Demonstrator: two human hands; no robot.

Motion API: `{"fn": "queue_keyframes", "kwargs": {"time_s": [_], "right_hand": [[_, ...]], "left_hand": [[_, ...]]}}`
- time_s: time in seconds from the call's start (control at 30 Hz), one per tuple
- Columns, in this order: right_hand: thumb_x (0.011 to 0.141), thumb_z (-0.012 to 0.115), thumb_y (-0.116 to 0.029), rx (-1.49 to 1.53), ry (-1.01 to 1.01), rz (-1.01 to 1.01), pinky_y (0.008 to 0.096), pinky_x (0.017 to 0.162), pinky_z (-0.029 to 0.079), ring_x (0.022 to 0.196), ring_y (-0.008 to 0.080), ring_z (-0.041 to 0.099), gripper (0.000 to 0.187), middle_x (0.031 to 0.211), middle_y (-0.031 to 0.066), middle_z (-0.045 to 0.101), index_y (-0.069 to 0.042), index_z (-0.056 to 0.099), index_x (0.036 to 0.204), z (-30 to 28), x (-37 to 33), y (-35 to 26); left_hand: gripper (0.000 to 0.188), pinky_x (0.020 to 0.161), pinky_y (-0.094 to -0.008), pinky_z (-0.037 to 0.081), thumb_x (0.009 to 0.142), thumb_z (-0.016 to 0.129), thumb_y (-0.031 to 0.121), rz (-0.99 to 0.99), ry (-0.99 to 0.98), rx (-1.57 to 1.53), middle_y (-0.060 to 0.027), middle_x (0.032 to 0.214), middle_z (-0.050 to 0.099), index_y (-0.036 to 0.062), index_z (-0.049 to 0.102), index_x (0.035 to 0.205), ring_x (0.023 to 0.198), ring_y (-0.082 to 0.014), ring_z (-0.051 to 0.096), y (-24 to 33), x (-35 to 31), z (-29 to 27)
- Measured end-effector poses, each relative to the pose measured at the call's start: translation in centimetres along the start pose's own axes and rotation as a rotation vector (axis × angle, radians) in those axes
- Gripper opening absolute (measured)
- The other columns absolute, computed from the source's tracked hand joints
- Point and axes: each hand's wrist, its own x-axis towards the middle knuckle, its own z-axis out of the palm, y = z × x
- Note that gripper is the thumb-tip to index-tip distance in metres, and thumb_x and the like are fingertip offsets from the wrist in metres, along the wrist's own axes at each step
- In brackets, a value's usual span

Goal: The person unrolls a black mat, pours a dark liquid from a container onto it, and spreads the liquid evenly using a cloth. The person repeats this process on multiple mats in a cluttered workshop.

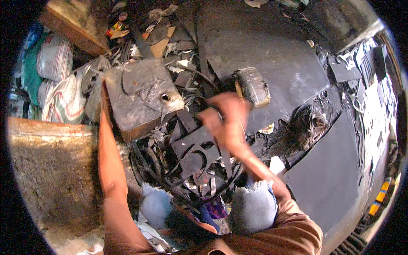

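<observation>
At the left, a squarish, grimy dark block (138,95) has a round hole near one corner, with a pale patch beside it. My left hand (103,90) lies along the block's left side; its fingers are hidden. Right of the block, my right hand (226,114) is smeared by motion over dark scraps, so its grip does not show. Just beyond it, a small worn block (253,86) with a shiny, clear-looking covering rests on a large black sheet (276,51). Between my knees and the blocks lies a heap of black cut strips and offcuts (197,155).
Another flat dark sheet (327,174) lies at the right, near a crumpled dark bundle (307,125). Stuffed sacks (55,57) are piled at the far left. A stained brown ledge (53,170) stands beside my left arm. Pale scraps (374,110) line the right edge.
</observation>
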Motion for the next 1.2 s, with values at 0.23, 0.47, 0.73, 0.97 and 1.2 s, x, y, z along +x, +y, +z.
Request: {"fn": "queue_keyframes", "kwargs": {"time_s": [0.23,0.47,0.73,0.97,1.2], "right_hand": [[0.09,0.071,-0.047,0.045,-0.106,0.83,0.0434,0.09,0.051,0.096,0.0258,0.067,0.054,0.102,0.0181,0.073,0.001,0.073,0.114,-9.1,-2.2,23.3],[0.077,0.08,-0.031,-0.128,-0.282,0.55,0.0412,0.076,0.055,0.085,0.0327,0.07,0.032,0.09,0.0175,0.072,-0.004,0.075,0.092,-5.9,-1.3,17.2],[0.077,0.076,-0.013,-0.508,-0.367,0.126,0.0399,0.087,0.05,0.094,0.0308,0.061,0.019,0.092,0.0103,0.064,-0.005,0.071,0.093,-10.1,-3.9,18.5],[0.079,0.083,-0.023,-0.406,-0.205,0.289,0.0447,0.097,0.046,0.111,0.0326,0.055,0.062,0.12,0.0148,0.058,-0.007,0.054,0.132,-6.4,-5.0,9.6],[0.079,0.063,-0.078,1.333,-0.841,1.313,0.0654,0.106,0.038,0.143,0.0435,0.032,0.123,0.164,0.022,0.015,-0.015,-0.004,0.161,12.2,-5.3,-3.2]], "left_hand": [[0.083,0.119,-0.0374,0.024,0.1,0.038,0.065,-0.023,-0.037,-0.031,-0.0139,0.158,0.035,0.0028,0.035,0.154,0.145,-0.0262,0.034,-1.0,0.0,3.4],[0.084,0.119,-0.0376,0.023,0.099,0.038,0.066,-0.071,-0.018,-0.036,-0.014,0.159,0.033,0.0022,0.033,0.154,0.146,-0.0264,0.032,-3.4,-0.6,1.4],[0.087,0.12,-0.0378,0.022,0.099,0.038,0.067,-0.027,-0.022,-0.041,-0.0142,0.16,0.031,0.0015,0.032,0.155,0.147,-0.0267,0.03,-2.3,0.7,2.9],[0.089,0.12,-0.038,0.021,0.099,0.038,0.068,-0.005,0.0,-0.048,-0.0143,0.161,0.029,0.0009,0.03,0.156,0.148,-0.0269,0.028,-2.2,0.1,2.5],[0.09,0.121,-0.0382,0.019,0.098,0.038,0.069,0.024,-0.032,-0.058,-0.0145,0.162,0.027,0.0003,0.028,0.156,0.149,-0.0272,0.026,0.7,-1.3,5.6]]}}
